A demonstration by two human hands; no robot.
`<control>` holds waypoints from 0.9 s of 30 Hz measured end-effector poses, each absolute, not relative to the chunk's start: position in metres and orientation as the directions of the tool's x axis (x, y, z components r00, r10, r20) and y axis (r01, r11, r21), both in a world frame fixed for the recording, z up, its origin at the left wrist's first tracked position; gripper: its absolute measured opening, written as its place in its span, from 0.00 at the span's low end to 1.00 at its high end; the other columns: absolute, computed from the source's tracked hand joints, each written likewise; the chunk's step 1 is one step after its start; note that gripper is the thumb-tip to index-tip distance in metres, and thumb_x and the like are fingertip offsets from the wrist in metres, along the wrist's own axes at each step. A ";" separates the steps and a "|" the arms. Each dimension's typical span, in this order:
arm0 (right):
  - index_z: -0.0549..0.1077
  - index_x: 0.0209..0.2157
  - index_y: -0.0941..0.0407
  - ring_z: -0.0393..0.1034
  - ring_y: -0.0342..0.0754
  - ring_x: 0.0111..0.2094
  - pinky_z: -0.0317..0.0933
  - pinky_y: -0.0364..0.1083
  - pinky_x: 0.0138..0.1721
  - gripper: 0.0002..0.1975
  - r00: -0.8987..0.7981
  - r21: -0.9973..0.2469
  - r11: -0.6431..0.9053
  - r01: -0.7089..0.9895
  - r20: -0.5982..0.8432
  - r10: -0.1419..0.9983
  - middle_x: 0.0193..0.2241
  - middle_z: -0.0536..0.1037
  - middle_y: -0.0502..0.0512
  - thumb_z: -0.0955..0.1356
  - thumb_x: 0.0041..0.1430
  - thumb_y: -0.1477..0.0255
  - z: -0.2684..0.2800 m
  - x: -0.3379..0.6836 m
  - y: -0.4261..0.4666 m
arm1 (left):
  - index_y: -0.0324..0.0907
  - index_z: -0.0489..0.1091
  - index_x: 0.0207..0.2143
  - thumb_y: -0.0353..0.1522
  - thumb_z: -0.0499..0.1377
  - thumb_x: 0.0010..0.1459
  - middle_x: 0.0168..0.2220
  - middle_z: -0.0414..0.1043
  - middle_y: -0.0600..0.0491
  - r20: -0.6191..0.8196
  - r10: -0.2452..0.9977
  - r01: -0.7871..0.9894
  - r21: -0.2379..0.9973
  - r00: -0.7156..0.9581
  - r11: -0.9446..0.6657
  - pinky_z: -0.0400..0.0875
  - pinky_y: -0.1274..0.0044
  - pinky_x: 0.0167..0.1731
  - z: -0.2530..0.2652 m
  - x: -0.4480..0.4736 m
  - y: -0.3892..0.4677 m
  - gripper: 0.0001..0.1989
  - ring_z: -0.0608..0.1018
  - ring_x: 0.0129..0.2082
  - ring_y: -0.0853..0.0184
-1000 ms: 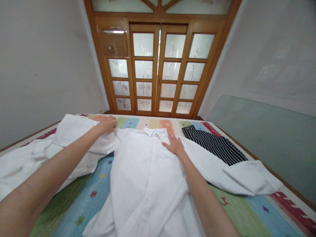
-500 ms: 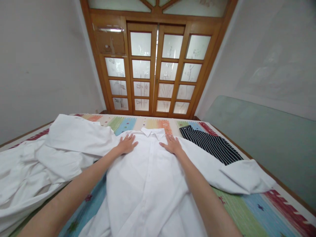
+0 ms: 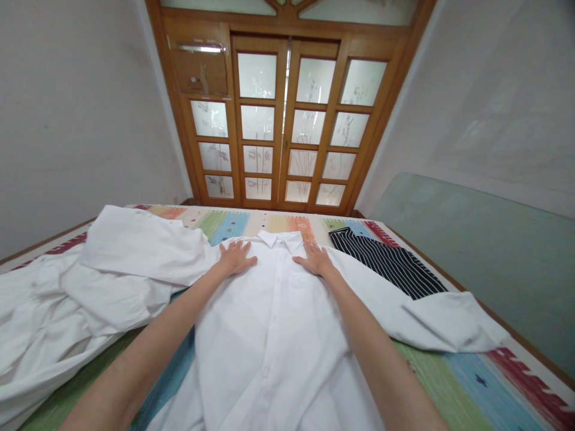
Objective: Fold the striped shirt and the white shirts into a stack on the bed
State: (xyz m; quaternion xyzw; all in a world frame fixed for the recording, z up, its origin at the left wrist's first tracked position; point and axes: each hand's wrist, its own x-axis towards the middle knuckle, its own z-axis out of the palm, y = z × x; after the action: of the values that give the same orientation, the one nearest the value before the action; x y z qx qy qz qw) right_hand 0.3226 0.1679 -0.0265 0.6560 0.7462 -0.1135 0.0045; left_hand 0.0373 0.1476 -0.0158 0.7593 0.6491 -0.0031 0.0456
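A white button-up shirt [image 3: 274,317] lies front side up, its collar pointing away from me. Flat on its left shoulder area, fingers spread, rests my left hand [image 3: 236,258]. My right hand [image 3: 315,260] presses on the other side just below the collar, also with fingers apart. The sleeve on the right stretches out, its cuff end folded over. The sleeve on the left reaches toward a heap of white clothing [image 3: 108,281], and where one meets the other I cannot tell. Neither hand grips the cloth.
A colourful patterned bedspread [image 3: 453,383] lies beneath everything. Folded black-and-white striped clothing [image 3: 386,260] sits beyond the right sleeve. A pale green headboard-like panel [image 3: 467,239] stands along the right. Wooden doors with glass panes [image 3: 283,126] close off the far end.
My left hand has slid slightly right and its fingers look more spread. My right hand stays nearly in place on the shirt. The view has shifted a little.
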 end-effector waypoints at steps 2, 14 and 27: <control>0.41 0.70 0.61 0.29 0.54 0.70 0.27 0.59 0.66 0.44 -0.120 -0.169 0.092 0.981 -0.165 0.979 0.70 0.37 0.59 0.54 0.62 0.48 -0.023 0.319 0.167 | 0.41 0.52 0.67 0.49 0.45 0.62 0.69 0.45 0.39 -0.062 0.983 0.982 0.082 0.175 -0.170 0.44 0.47 0.60 -0.016 0.047 0.152 0.36 0.51 0.68 0.45; 0.43 0.67 0.72 0.30 0.55 0.70 0.27 0.54 0.66 0.42 -0.074 -0.154 0.067 0.986 -0.038 0.997 0.70 0.40 0.68 0.54 0.64 0.55 -0.037 0.304 0.165 | 0.34 0.58 0.63 0.38 0.47 0.65 0.65 0.58 0.40 0.181 0.948 0.960 0.058 0.261 -0.276 0.53 0.67 0.62 -0.038 0.061 0.160 0.27 0.61 0.65 0.56; 0.73 0.46 0.60 0.70 0.54 0.50 0.59 0.47 0.51 0.19 -0.046 -0.112 0.072 0.991 0.221 0.974 0.48 0.76 0.66 0.60 0.64 0.62 -0.029 0.300 0.146 | 0.37 0.74 0.34 0.27 0.51 0.58 0.37 0.76 0.40 0.381 0.891 0.953 0.074 0.247 -0.295 0.68 0.68 0.50 -0.032 0.067 0.148 0.11 0.74 0.46 0.56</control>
State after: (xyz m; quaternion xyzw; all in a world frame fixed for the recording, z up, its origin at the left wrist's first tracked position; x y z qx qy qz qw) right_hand 0.3004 0.1460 -0.0295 0.6803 0.7222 0.0355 -0.1196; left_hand 0.0667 0.1480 -0.0318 0.7848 0.5874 0.1780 -0.0861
